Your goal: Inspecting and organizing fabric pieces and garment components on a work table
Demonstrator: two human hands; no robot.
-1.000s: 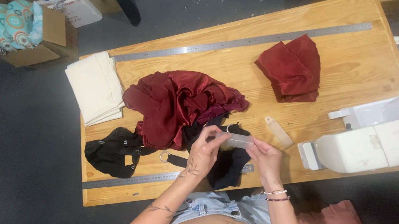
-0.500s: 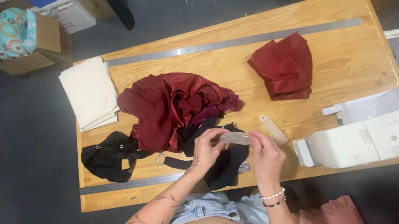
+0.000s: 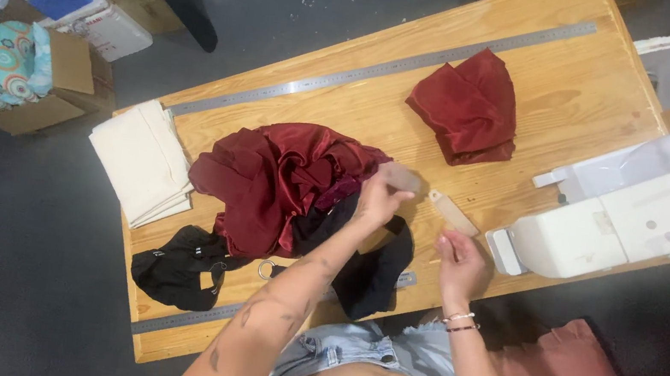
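Translucent strip (image 3: 401, 176) pinched in the left hand (image 3: 376, 202) grip above the burgundy satin (image 3: 284, 181); right hand (image 3: 459, 260) grip loosely curled, empty. That light pinch could drop it onto the tabletop (image 3: 345, 112)

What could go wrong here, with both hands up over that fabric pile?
The left hand holds a small pale piece above the dark red satin; if dropped, it may vanish into the folds. The black fabric hangs over the table edge and could slide off. The right hand is near the small tan tag and might knock it.
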